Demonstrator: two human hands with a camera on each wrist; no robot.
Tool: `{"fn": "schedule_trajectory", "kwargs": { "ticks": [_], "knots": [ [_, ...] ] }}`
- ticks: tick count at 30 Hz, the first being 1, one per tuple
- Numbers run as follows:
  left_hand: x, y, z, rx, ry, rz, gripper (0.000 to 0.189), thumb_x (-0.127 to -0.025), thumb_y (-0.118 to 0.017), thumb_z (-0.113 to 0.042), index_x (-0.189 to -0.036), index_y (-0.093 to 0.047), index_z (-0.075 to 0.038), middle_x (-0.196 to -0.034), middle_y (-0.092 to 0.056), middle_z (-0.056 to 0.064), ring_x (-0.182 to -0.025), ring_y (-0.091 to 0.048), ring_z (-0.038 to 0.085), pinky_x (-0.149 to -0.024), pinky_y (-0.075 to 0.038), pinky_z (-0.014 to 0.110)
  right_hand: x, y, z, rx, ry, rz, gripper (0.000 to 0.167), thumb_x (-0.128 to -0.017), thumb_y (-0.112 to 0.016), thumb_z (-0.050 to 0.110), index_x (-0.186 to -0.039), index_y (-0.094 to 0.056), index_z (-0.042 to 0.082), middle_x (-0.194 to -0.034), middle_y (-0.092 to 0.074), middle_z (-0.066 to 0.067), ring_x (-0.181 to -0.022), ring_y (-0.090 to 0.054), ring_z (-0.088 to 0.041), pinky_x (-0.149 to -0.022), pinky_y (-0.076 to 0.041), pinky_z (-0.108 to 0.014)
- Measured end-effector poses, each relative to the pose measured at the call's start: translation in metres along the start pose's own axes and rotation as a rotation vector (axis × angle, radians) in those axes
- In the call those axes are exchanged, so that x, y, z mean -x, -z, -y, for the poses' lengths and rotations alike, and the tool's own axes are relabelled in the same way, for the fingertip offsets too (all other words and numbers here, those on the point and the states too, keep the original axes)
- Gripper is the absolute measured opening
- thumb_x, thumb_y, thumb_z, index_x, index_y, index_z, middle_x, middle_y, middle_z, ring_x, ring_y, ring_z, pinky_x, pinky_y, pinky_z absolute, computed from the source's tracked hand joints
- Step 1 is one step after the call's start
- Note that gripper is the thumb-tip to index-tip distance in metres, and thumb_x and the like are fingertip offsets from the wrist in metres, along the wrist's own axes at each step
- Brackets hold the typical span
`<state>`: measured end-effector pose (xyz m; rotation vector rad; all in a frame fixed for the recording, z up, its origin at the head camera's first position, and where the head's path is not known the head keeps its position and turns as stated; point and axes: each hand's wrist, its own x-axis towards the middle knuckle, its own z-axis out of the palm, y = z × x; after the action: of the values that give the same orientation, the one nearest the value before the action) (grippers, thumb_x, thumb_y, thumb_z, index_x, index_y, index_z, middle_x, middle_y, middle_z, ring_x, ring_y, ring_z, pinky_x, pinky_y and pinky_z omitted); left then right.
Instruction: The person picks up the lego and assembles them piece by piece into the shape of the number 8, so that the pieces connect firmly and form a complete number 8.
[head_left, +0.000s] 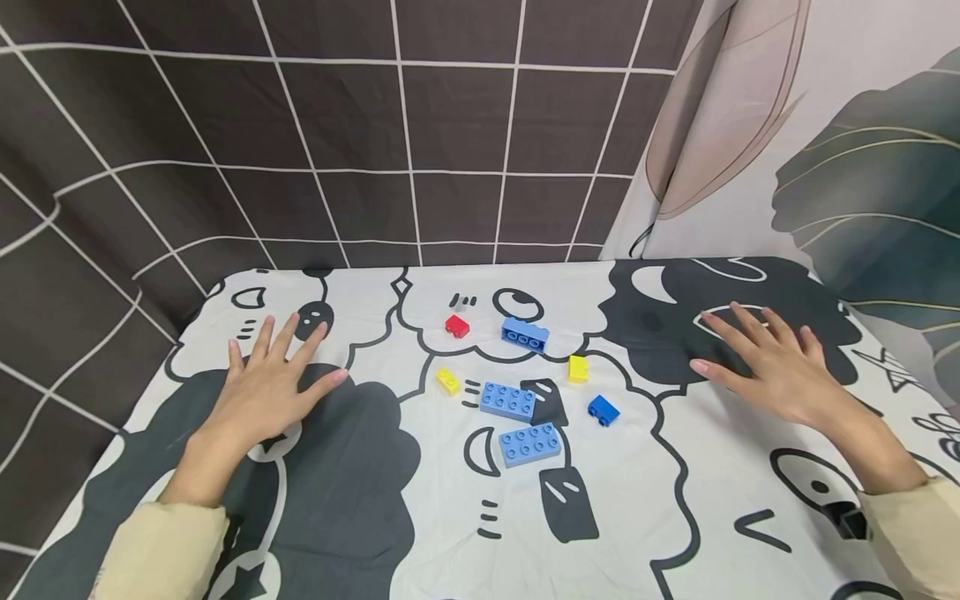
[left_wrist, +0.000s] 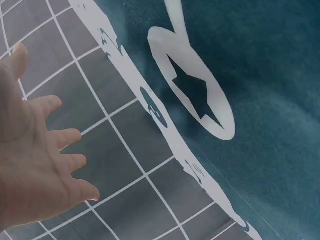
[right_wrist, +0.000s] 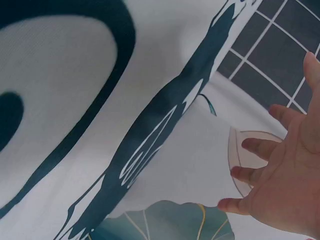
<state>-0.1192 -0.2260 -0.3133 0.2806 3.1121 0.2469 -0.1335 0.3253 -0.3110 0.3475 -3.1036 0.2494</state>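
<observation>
In the head view, my left hand (head_left: 262,396) was spread on the left side of the patterned cloth (head_left: 442,542), fingers wide, thumb pointing in toward the middle. My right hand (head_left: 783,375) was spread the same way on the right side, over and beside a dark patch of print. Neither hand held anything; whether my fingertips pressed the cloth or hung just above it, I could not tell. Between my hands, well apart from both, lay seven toy bricks. Farthest from me were a red brick (head_left: 457,327) and, to its right, a long blue brick (head_left: 525,336) on its side, round openings facing me. Nearer lay a small yellow brick (head_left: 448,382) on the left and another yellow piece (head_left: 577,369) on the right. Two eight-stud blue bricks, the upper one (head_left: 507,402) and the lower one (head_left: 529,445), sat studs up, just beside each other, with a small dark blue brick (head_left: 603,410) to their right. Behind the cloth hung a dark grid curtain (head_left: 457,117), and at the right a leaf-print drape (head_left: 862,183).

In the left wrist view, my palm showed at the left edge, fingers apart and holding nothing, against the grid curtain; a star print (left_wrist: 192,92) lay to its right on the cloth.

In the right wrist view, my hand showed at the right edge, fingers well separated and the palm bare, with the leaf-print drape behind and below it.
</observation>
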Motion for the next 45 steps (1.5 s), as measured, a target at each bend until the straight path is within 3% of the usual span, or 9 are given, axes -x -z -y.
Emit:
{"fn": "schedule_trajectory", "kwargs": {
  "ticks": [6, 12, 16, 20, 26, 32, 36, 45],
  "knots": [
    [-0.003, 0.001, -0.005, 0.030, -0.038, -0.028, 0.078, -0.088, -0.038, -0.061, -0.145, -0.020, -0.011, -0.148, -0.008, 0.025, -0.134, 0.006, 0.042, -0.097, 0.004, 0.066, -0.002, 0.002, 0.007, -0.087, 0.044, -0.001, 0.072, -0.089, -0.052, 0.046, -0.146, -0.021, 0.015, -0.147, -0.013, -0.023, -0.129, -0.008, -0.051, -0.089, -0.002, -0.071],
    [-0.005, 0.002, -0.019, 0.109, -0.088, -0.027, 0.080, -0.086, -0.048, -0.058, -0.145, -0.021, -0.011, -0.147, -0.014, 0.025, -0.135, -0.004, 0.042, -0.099, -0.003, 0.066, -0.005, 0.003, 0.023, -0.249, 0.117, 0.025, 0.072, -0.087, -0.059, 0.038, -0.145, -0.024, 0.014, -0.144, -0.024, -0.024, -0.124, -0.020, -0.052, -0.085, -0.011, -0.071],
    [-0.008, -0.001, -0.035, 0.187, -0.115, -0.008, 0.081, -0.082, -0.057, -0.054, -0.144, -0.027, -0.012, -0.145, -0.022, 0.022, -0.132, -0.016, 0.042, -0.098, -0.017, 0.063, -0.008, -0.001, 0.036, -0.349, 0.241, 0.043, 0.073, -0.083, -0.068, 0.029, -0.141, -0.031, 0.006, -0.139, -0.034, -0.023, -0.121, -0.033, -0.046, -0.088, -0.025, -0.066],
    [-0.010, -0.007, -0.054, 0.275, -0.162, -0.011, 0.076, -0.079, -0.067, -0.044, -0.139, -0.037, -0.010, -0.138, -0.036, 0.019, -0.126, -0.032, 0.038, -0.094, -0.031, 0.059, -0.010, -0.008, 0.048, -0.360, 0.385, 0.021, 0.063, -0.077, -0.073, 0.022, -0.130, -0.046, 0.002, -0.127, -0.049, -0.017, -0.108, -0.050, -0.036, -0.084, -0.040, -0.051],
    [-0.011, -0.016, -0.088, 0.399, -0.250, 0.028, 0.059, -0.077, -0.072, -0.032, -0.126, -0.051, -0.006, -0.114, -0.057, 0.012, -0.100, -0.055, 0.027, -0.081, -0.044, 0.045, -0.015, -0.021, 0.063, -0.366, 0.507, 0.080, 0.048, -0.074, -0.076, 0.012, -0.117, -0.058, 0.003, -0.113, -0.057, -0.007, -0.096, -0.055, -0.023, -0.077, -0.047, -0.040],
    [-0.011, -0.026, -0.117, 0.501, -0.333, 0.154, 0.045, -0.077, -0.073, -0.026, -0.115, -0.058, -0.006, -0.096, -0.061, 0.005, -0.089, -0.056, 0.019, -0.074, -0.045, 0.035, -0.019, -0.030, 0.074, -0.407, 0.543, 0.195, 0.046, -0.074, -0.075, 0.009, -0.117, -0.058, 0.003, -0.112, -0.056, -0.009, -0.091, -0.052, -0.021, -0.069, -0.048, -0.031],
    [-0.012, -0.033, -0.131, 0.506, -0.392, 0.216, 0.041, -0.078, -0.073, -0.026, -0.110, -0.059, -0.006, -0.091, -0.061, 0.003, -0.086, -0.056, 0.017, -0.073, -0.045, 0.033, -0.021, -0.035, 0.079, -0.421, 0.540, 0.241, 0.044, -0.074, -0.074, 0.007, -0.116, -0.059, 0.006, -0.113, -0.055, -0.007, -0.094, -0.051, -0.021, -0.069, -0.047, -0.029],
    [-0.013, -0.044, -0.152, 0.506, -0.473, 0.279, 0.033, -0.076, -0.074, -0.023, -0.101, -0.060, -0.006, -0.082, -0.058, 0.000, -0.075, -0.051, 0.014, -0.069, -0.043, 0.026, -0.023, -0.044, 0.084, -0.394, 0.544, 0.222, 0.037, -0.072, -0.074, 0.001, -0.107, -0.065, 0.009, -0.106, -0.054, -0.003, -0.093, -0.050, -0.021, -0.067, -0.047, -0.028]
  ]
}}
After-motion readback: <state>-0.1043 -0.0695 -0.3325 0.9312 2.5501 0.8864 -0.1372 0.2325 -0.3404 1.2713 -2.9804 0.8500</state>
